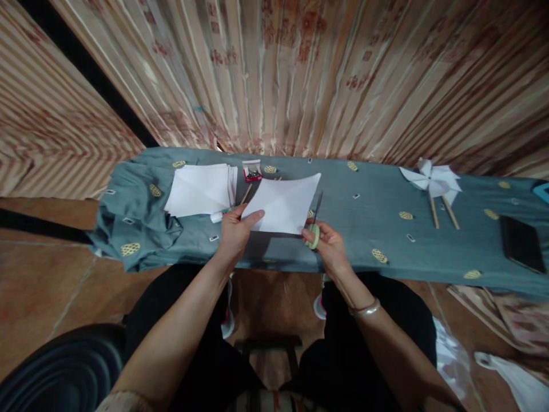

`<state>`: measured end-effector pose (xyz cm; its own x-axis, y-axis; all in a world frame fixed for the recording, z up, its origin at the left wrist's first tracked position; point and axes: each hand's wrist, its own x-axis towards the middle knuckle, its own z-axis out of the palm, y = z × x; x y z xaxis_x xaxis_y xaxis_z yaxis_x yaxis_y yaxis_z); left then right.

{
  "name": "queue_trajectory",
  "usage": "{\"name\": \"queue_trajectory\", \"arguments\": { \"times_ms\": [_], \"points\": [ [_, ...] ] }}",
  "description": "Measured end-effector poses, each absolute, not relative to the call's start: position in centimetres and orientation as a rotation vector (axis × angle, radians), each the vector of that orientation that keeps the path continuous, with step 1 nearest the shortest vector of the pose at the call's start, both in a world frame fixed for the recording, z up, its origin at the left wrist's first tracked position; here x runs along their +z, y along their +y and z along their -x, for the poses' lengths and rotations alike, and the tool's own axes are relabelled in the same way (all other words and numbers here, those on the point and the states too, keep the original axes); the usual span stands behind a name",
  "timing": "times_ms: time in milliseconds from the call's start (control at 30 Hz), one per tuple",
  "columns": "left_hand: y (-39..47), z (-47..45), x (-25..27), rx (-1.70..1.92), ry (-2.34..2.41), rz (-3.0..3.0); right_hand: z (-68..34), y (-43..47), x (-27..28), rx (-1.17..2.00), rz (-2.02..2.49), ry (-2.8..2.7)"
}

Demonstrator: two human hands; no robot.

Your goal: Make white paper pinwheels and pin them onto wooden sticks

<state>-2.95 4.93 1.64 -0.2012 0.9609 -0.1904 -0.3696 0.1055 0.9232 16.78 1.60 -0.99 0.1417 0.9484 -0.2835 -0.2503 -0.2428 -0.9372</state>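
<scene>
My left hand (238, 228) grips the left edge of a white paper sheet (283, 203), thumb on top, holding it above the table. In my right hand (326, 243) is a pair of scissors (315, 233) with pale green handles; the dark blades point away from me, just past the sheet's right edge. The fingers of that hand come close to the sheet's lower right corner, and I cannot tell if they touch it. Beside my left hand lies a white glue stick (217, 217), partly hidden. A thin wooden stick (246, 193) shows just behind that hand.
A stack of white paper (199, 190) lies at left, near a small red box (252, 170) of metal pins. At right are white paper pinwheels (430, 178) on sticks and a dark phone-like slab (522, 243). A teal cloth (355, 229) covers the table; a curtain (291, 86) hangs behind.
</scene>
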Motion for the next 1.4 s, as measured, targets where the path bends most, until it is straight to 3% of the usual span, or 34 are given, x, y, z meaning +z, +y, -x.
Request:
{"name": "queue_trajectory", "arguments": {
  "times_ms": [433,1400],
  "points": [
    [5.4,5.3,2.3,1.551,1.122,-0.700,-20.0,-1.6,0.3,1.695,1.113,-1.510],
    [4.8,4.0,2.1,1.446,1.150,-0.733,-19.4,-1.1,0.5,1.713,1.090,-1.489]
  ]
}}
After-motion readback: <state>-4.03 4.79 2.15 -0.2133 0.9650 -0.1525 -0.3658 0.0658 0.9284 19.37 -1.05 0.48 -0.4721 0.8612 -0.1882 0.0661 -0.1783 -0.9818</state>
